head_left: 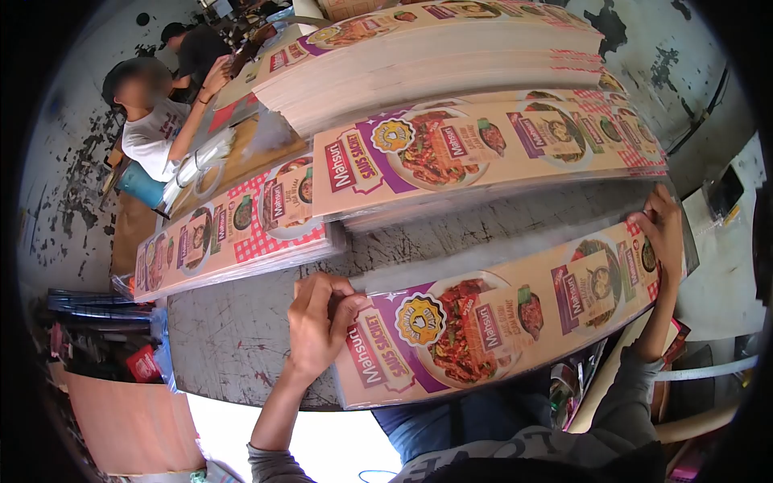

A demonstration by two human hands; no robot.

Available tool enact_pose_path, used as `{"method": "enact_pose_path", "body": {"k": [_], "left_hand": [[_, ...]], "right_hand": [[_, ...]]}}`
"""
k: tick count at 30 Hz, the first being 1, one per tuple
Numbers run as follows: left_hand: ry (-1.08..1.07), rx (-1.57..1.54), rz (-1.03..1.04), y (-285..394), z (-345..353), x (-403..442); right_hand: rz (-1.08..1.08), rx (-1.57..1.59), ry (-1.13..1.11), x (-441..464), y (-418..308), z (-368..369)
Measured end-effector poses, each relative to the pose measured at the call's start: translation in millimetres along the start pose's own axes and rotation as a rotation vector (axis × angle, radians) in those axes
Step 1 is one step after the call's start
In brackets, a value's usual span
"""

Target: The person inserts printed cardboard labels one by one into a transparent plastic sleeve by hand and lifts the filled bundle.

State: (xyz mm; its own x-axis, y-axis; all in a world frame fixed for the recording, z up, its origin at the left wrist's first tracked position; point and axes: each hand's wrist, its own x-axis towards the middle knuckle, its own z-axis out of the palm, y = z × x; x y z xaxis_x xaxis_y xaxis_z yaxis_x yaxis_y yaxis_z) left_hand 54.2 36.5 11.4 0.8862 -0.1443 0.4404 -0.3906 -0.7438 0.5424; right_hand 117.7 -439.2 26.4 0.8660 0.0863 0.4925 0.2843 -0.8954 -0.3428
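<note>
A long printed food-packaging sheet (515, 314) in clear plastic lies along the near edge of the scratched grey table (233, 338). My left hand (322, 322) pinches its upper left corner, thumb and fingers closed on it. At the far right end my right hand (660, 233) grips the sheet's upper corner. Just beyond it sits a stack of similar printed sheets (483, 149). Another wrapped stack (233, 229) lies to the left, its end touching the middle stack.
A tall pile of sheets (435, 72) rises at the back. On the left a person (153, 121) sits by a blue-green container (145, 189), with another person (201, 52) behind. An orange-brown panel (133, 427) stands at lower left. A chair-like curved rail (708, 370) is at right.
</note>
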Motion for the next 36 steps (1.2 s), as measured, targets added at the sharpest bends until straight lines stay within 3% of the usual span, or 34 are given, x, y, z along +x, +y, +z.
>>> {"method": "enact_pose_path", "body": {"k": [5,7,9,12,16,18,25,27,30,36], "left_hand": [[0.016,-0.026,-0.046,2.3,-4.0,2.6],[-0.098,0.046,-0.035,0.9,-9.7,7.2],[-0.136,0.020,-0.037,-2.9,-15.7,7.3],[-0.173,0.063,-0.011,1.6,-19.2,7.1],[-0.106,0.044,0.000,-1.5,-21.5,3.2],[-0.071,0.045,0.026,-4.5,-18.7,1.3],[0.031,0.068,0.124,-5.0,-18.1,1.0],[0.041,0.073,0.137,-6.9,-17.2,1.0],[0.027,0.054,0.123,-7.9,-15.3,0.6],[-0.020,-0.019,0.093,-6.6,-14.2,1.7]], "right_hand": [[0.033,0.020,0.032,-2.8,-0.2,2.5],[-0.032,0.014,0.026,-3.8,7.8,2.3],[0.040,0.045,0.016,-5.9,11.7,-2.9],[-0.041,-0.302,0.224,-7.5,21.6,-4.7],[-0.019,-0.340,0.231,-4.1,16.6,-9.3],[0.109,-0.198,0.083,-4.0,20.6,-13.6],[-0.037,-0.007,0.044,-8.0,61.5,-24.3],[0.113,0.175,-0.063,-8.3,70.8,-26.9],[0.128,0.300,-0.110,-9.6,77.5,-25.2],[0.179,0.247,-0.044,-10.0,59.3,-17.4]]}}
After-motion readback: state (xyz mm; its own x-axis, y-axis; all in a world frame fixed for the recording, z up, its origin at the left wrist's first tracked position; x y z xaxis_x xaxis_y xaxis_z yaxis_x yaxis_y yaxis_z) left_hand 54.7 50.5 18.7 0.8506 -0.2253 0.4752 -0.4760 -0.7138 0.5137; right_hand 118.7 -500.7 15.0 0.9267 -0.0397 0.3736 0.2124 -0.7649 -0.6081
